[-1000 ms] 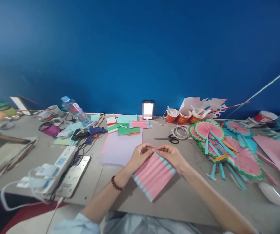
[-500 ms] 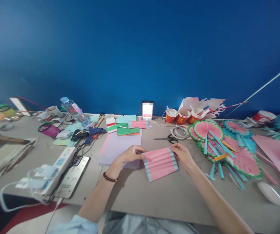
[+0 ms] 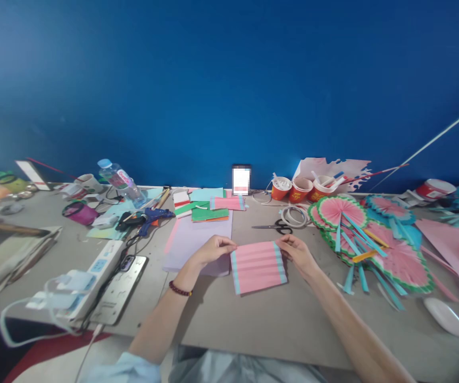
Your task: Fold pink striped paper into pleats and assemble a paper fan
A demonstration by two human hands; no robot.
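Note:
Between my hands is a pink sheet of paper (image 3: 259, 268) with light-blue strips along its left and right edges and crosswise creases. My left hand (image 3: 214, 251) pinches its upper left corner, and my right hand (image 3: 296, 252) pinches the upper right one. The sheet slants above the grey table, its lower edge toward me. Beyond it lie black scissors (image 3: 271, 227) and a stack of lilac paper (image 3: 197, 244). Another pink pleated piece with blue edges (image 3: 227, 203) rests on green paper (image 3: 210, 214).
Round pleated paper fans (image 3: 343, 213) and a white mouse (image 3: 447, 317) are at the right. Red paper cups (image 3: 301, 190) line the back near a propped phone (image 3: 241, 181). At the left are a power strip (image 3: 99, 266), a phone (image 3: 119, 290), a blue glue gun (image 3: 149, 219) and a bottle (image 3: 121, 181).
The pink sheet has shifted slightly left and turned a little, so its side edges now run straighter toward me. Both hands keep their pinch on its upper corners.

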